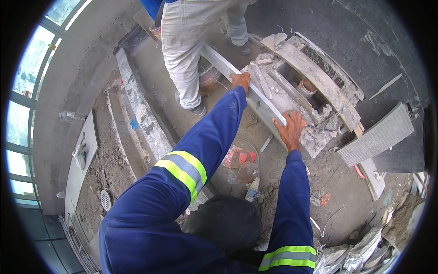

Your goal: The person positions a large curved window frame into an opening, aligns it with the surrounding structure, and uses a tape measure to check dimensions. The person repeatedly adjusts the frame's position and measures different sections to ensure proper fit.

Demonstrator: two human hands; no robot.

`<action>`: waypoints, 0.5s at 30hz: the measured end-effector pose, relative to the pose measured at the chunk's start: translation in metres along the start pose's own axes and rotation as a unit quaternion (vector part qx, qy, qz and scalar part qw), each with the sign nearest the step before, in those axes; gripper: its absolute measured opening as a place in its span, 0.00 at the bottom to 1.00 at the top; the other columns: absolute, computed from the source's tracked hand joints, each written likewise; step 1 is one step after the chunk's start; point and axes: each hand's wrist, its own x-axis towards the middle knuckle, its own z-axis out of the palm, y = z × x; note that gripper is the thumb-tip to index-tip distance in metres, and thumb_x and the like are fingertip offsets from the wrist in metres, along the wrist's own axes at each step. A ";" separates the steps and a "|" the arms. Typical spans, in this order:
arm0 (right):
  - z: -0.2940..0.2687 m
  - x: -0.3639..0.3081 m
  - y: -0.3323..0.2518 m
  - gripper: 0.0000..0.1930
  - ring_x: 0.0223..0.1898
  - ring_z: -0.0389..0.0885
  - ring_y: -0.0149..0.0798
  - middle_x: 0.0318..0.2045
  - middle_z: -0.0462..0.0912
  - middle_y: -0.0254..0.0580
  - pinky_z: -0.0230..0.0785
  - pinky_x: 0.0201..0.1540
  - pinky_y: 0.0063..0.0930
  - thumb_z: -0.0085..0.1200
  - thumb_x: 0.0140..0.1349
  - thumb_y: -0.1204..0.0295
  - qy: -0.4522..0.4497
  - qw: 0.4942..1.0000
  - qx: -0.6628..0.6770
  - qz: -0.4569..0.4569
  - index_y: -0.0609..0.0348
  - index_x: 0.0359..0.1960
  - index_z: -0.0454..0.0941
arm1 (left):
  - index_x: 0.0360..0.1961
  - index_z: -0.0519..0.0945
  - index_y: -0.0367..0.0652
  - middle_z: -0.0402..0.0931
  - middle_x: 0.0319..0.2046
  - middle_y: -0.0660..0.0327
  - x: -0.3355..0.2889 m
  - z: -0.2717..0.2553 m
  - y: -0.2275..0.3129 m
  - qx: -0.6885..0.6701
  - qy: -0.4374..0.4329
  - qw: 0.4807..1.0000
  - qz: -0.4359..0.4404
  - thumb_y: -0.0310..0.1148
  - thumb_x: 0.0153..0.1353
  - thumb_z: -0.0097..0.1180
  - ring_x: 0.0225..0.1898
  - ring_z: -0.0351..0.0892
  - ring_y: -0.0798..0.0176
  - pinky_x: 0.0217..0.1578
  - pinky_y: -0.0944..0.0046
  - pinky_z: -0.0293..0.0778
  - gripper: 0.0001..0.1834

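Bar (267,107): long, straight, grey with a paler upper edge, pierced by a small dark opening in the side; spans both grips and runs on well past the left.
Left grip (240,82): clamped over the bar's upper edge.
Right grip (291,130): fingers spread about the near end, touching; cannot tell if clamped.
Ledge (312,142): rough, rubble-strewn, just beside the right grip.
Bag (238,156): red and pale, below the left grip; markings too blurred to read.
Co-worker's trousers (180,50): pale, dusty, beyond the left grip.
Gridded panel (378,136): grey, well right of the right grip.
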 end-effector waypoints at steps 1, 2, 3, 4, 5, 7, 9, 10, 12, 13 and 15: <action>0.000 0.000 0.000 0.22 0.59 0.70 0.47 0.51 0.79 0.41 0.54 0.62 0.48 0.76 0.51 0.56 0.001 1.000 0.000 -0.001 0.52 0.45 0.90 | 0.84 0.41 0.49 0.55 0.79 0.45 0.000 0.000 0.000 -0.002 0.000 1.000 -0.001 0.36 0.65 0.58 0.74 0.61 0.25 0.61 0.12 0.69 0.52; 0.000 0.000 0.000 0.22 0.59 0.70 0.47 0.51 0.79 0.40 0.54 0.62 0.48 0.76 0.51 0.56 0.001 1.000 0.000 -0.002 0.52 0.45 0.90 | 0.84 0.41 0.49 0.55 0.80 0.45 -0.001 0.000 0.001 -0.004 0.000 1.000 -0.002 0.36 0.65 0.58 0.74 0.61 0.25 0.61 0.12 0.69 0.52; 0.000 0.000 0.000 0.22 0.59 0.70 0.47 0.51 0.79 0.40 0.54 0.62 0.48 0.76 0.51 0.56 -0.002 1.000 0.001 0.000 0.52 0.45 0.90 | 0.84 0.41 0.49 0.54 0.79 0.45 -0.001 0.000 0.001 -0.005 0.001 1.000 -0.003 0.35 0.65 0.58 0.74 0.61 0.24 0.61 0.12 0.68 0.52; 0.000 0.000 0.000 0.22 0.59 0.70 0.47 0.51 0.79 0.40 0.53 0.62 0.49 0.76 0.51 0.56 -0.005 1.000 0.002 0.002 0.52 0.45 0.90 | 0.84 0.41 0.49 0.54 0.79 0.44 -0.002 0.000 0.001 -0.006 0.002 1.000 -0.004 0.35 0.65 0.58 0.74 0.61 0.24 0.61 0.11 0.68 0.52; 0.000 0.000 0.000 0.22 0.60 0.70 0.47 0.51 0.79 0.40 0.53 0.62 0.49 0.76 0.51 0.56 -0.008 1.000 0.004 0.005 0.52 0.45 0.90 | 0.83 0.41 0.48 0.54 0.79 0.44 -0.002 0.000 0.002 -0.007 0.003 1.000 -0.005 0.34 0.65 0.58 0.74 0.61 0.24 0.60 0.11 0.68 0.52; 0.000 0.000 0.002 0.22 0.60 0.70 0.46 0.52 0.79 0.40 0.53 0.62 0.49 0.76 0.51 0.56 -0.007 1.000 0.003 0.004 0.52 0.45 0.90 | 0.83 0.41 0.48 0.54 0.79 0.43 -0.002 0.001 0.001 -0.011 0.003 1.000 0.001 0.33 0.64 0.58 0.74 0.61 0.23 0.60 0.11 0.68 0.52; 0.000 0.000 0.002 0.22 0.60 0.70 0.46 0.52 0.79 0.39 0.53 0.62 0.49 0.76 0.51 0.56 -0.009 1.000 0.001 0.005 0.52 0.45 0.90 | 0.83 0.41 0.48 0.54 0.79 0.42 -0.002 0.001 0.000 -0.016 0.000 1.000 0.006 0.32 0.64 0.58 0.73 0.61 0.22 0.60 0.10 0.68 0.52; 0.001 0.000 0.002 0.22 0.60 0.70 0.46 0.52 0.79 0.39 0.52 0.62 0.49 0.76 0.51 0.55 -0.011 1.000 0.001 0.007 0.51 0.45 0.90 | 0.83 0.41 0.47 0.54 0.79 0.42 -0.001 0.001 0.000 -0.020 -0.002 1.000 0.008 0.32 0.64 0.58 0.73 0.61 0.22 0.60 0.10 0.68 0.52; 0.001 0.000 0.003 0.22 0.60 0.70 0.46 0.52 0.79 0.39 0.52 0.62 0.49 0.76 0.51 0.55 -0.010 1.000 -0.001 0.008 0.51 0.45 0.90 | 0.83 0.41 0.47 0.55 0.79 0.41 0.001 0.001 -0.002 -0.022 -0.003 1.000 0.014 0.32 0.64 0.58 0.73 0.61 0.21 0.60 0.10 0.68 0.52; 0.001 0.000 0.003 0.22 0.60 0.70 0.46 0.52 0.79 0.39 0.52 0.62 0.49 0.76 0.51 0.55 -0.007 1.000 -0.001 0.007 0.51 0.45 0.90 | 0.83 0.41 0.47 0.55 0.79 0.41 0.002 0.001 -0.002 -0.022 -0.003 1.000 0.018 0.32 0.64 0.58 0.73 0.62 0.21 0.60 0.10 0.68 0.52; 0.001 0.000 0.003 0.23 0.60 0.70 0.47 0.52 0.78 0.41 0.53 0.62 0.49 0.75 0.52 0.53 -0.005 1.000 -0.001 0.002 0.53 0.45 0.89 | 0.83 0.41 0.47 0.55 0.79 0.41 0.005 0.001 -0.004 -0.018 -0.003 1.000 0.020 0.33 0.64 0.58 0.73 0.62 0.21 0.59 0.10 0.69 0.52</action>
